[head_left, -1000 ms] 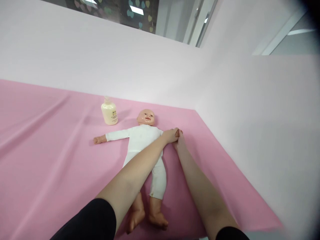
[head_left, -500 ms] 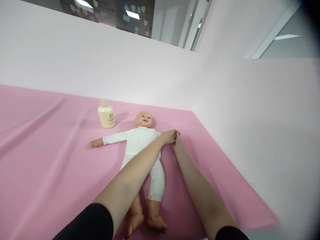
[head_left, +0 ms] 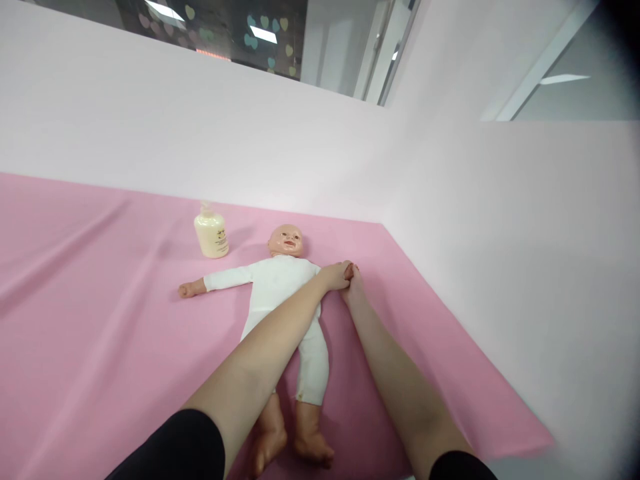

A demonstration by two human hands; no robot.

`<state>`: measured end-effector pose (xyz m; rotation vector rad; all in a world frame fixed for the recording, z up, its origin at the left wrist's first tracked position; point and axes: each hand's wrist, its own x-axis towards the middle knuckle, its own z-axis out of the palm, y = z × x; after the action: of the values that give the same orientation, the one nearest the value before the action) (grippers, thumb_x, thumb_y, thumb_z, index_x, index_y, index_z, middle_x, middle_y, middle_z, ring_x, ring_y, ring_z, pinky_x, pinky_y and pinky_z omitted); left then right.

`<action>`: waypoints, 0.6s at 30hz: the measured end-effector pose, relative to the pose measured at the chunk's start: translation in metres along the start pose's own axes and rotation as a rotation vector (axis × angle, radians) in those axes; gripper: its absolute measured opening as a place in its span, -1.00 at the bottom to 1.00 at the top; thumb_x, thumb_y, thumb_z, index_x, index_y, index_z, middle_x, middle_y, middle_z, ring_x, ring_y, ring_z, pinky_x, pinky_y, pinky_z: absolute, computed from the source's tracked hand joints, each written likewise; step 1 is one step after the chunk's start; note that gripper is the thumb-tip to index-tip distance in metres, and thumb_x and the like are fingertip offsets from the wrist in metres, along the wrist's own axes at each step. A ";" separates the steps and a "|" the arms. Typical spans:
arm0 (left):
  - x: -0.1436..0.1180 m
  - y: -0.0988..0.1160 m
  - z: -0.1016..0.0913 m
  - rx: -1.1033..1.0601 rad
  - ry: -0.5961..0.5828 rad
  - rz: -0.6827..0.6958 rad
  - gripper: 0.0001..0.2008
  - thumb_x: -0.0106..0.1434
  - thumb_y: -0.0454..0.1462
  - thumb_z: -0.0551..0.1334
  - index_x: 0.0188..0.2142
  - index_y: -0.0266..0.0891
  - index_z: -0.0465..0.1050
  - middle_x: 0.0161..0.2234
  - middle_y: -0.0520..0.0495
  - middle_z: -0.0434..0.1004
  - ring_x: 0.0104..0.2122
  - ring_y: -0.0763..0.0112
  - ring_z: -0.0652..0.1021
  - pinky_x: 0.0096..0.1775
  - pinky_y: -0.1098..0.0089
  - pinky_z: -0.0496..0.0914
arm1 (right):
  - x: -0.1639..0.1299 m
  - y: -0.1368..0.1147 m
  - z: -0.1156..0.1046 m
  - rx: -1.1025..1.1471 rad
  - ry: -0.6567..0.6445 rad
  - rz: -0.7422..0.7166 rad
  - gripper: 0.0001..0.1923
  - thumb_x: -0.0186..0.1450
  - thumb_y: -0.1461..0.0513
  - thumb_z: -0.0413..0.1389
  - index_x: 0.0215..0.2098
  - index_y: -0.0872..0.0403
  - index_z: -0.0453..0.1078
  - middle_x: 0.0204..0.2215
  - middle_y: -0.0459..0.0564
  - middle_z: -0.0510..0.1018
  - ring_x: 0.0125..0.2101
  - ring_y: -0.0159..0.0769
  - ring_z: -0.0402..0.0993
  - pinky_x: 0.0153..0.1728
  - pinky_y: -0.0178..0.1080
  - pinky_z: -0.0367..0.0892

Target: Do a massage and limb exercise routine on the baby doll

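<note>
Doll (head_left: pixel 283 287), supine on pink sheet (head_left: pixel 100 320): my left hand (head_left: pixel 334 275) and right hand (head_left: pixel 353 291) are clasping its far arm together, steadying it.

- The doll (head_left: pixel 283 293) has one arm out of sight: the left hand (head_left: pixel 334 276) and right hand (head_left: pixel 354 288) cover it, so what each one grips cannot be told
- The left forearm crosses the doll's hip and upper leg, hiding them
- The label on the cream bottle (head_left: pixel 211 233) is too small to read, and its pump top blurs into the pale wall
- Both black sleeves (head_left: pixel 170 448) are cut off by the bottom edge
- The pink sheet (head_left: pixel 90 320) runs past the left edge
- The top right corner is dark and blurred
</note>
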<state>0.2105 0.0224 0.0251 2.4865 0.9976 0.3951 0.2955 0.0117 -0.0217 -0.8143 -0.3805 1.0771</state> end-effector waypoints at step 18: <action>0.000 -0.002 0.004 0.071 0.033 0.008 -0.62 0.33 -0.16 -0.01 0.11 -0.21 0.16 -0.01 -0.17 0.44 -0.03 0.28 0.49 -0.05 0.32 0.34 | -0.011 -0.008 0.008 0.073 0.046 0.073 -0.85 0.29 0.28 -0.09 -0.45 0.03 0.20 -0.57 -0.22 0.43 -0.47 -0.45 0.41 -0.33 -0.35 0.39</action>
<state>0.2108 0.0230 0.0208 2.5560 1.0323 0.4106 0.2898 0.0031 -0.0093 -0.7914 -0.2722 1.1320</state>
